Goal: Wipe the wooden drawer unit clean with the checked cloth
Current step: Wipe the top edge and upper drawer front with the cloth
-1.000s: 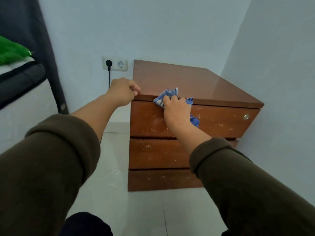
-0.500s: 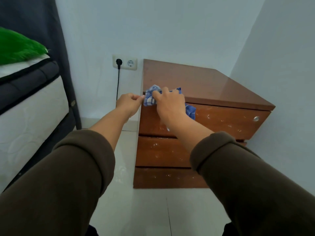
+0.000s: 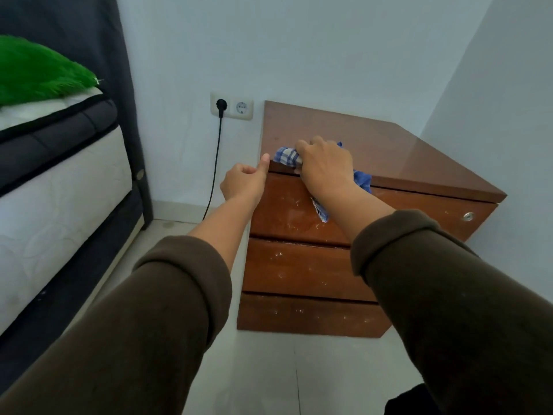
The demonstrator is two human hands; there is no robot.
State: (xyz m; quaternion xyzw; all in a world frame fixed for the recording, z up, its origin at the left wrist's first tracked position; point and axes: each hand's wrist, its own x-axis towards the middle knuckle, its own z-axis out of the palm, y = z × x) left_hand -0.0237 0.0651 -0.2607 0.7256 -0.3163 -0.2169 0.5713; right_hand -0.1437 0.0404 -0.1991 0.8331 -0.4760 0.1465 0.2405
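The wooden drawer unit stands in the room's corner, three drawer fronts speckled with white marks. My right hand presses the blue-and-white checked cloth onto the front left edge of the top; a tail of cloth hangs over the top drawer front. My left hand is a loose fist beside the unit's left front corner, thumb tip touching the corner, holding nothing.
A bed with a white mattress and a green fluffy item sits at the left. A wall socket with a black cable is just left of the unit. White walls close in behind and at the right.
My right hand has slid the cloth leftward along the top's front edge towards the left corner. My left hand has come off the corner edge and dropped beside it.
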